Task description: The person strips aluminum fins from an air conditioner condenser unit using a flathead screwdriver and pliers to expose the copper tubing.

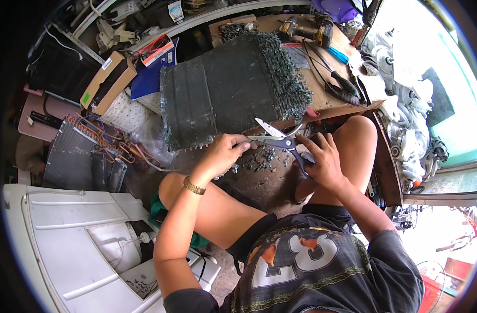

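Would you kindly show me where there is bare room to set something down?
The broadest free patch is atop the dark panel, between the blue folder and the panel's shredded right edge. A narrow strip of wooden bench shows between that edge and the black-handled tools. Around the scissors, the left hand and right hand crowd the space.

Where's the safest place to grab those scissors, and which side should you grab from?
By the handles of the scissors, coming from the lower right, as the right hand does. They lie behind the pivot, while the open blades point up and left, one toward the left hand. That end is probably sharp.
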A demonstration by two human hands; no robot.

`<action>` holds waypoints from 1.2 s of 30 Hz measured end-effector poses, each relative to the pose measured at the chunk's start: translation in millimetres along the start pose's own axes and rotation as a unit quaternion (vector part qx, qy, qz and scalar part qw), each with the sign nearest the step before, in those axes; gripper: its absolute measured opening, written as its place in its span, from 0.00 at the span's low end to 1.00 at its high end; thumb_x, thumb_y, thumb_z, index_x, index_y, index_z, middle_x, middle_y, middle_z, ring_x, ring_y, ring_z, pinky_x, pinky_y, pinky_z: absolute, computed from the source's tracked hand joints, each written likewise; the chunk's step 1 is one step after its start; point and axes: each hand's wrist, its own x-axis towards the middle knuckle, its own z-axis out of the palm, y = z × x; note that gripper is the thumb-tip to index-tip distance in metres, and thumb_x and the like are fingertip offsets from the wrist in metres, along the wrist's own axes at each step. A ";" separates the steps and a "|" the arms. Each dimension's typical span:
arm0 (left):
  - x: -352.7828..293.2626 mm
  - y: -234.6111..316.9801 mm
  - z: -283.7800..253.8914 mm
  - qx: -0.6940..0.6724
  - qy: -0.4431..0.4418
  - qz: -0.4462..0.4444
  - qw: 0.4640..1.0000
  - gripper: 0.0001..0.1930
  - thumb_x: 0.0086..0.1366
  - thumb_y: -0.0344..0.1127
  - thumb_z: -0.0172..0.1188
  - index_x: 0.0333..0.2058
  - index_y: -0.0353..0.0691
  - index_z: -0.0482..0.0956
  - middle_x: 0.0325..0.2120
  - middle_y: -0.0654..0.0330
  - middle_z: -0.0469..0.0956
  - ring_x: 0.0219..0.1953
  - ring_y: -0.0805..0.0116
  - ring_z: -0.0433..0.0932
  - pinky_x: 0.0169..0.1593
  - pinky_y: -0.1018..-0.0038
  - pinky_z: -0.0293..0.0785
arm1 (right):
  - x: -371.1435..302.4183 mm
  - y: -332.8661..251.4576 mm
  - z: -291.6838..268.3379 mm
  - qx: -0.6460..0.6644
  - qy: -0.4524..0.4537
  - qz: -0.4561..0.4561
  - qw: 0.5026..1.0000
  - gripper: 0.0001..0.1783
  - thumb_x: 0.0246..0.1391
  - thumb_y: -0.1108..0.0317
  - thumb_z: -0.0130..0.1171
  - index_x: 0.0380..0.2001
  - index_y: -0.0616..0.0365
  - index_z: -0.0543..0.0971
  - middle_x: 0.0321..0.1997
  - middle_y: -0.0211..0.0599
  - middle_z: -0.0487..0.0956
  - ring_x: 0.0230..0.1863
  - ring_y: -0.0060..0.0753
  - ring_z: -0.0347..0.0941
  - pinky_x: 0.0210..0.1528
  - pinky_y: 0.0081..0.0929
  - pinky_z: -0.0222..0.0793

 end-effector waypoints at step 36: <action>13.9 28.5 36.0 0.004 0.196 0.153 0.969 0.12 0.73 0.35 0.59 0.48 0.35 0.83 0.35 0.47 0.85 0.36 0.49 0.84 0.41 0.61 0.77 | 42.8 -21.4 18.3 0.252 0.112 0.078 0.958 0.47 0.38 0.59 0.83 0.65 0.55 0.75 0.47 0.46 0.77 0.48 0.48 0.73 0.55 0.43 0.72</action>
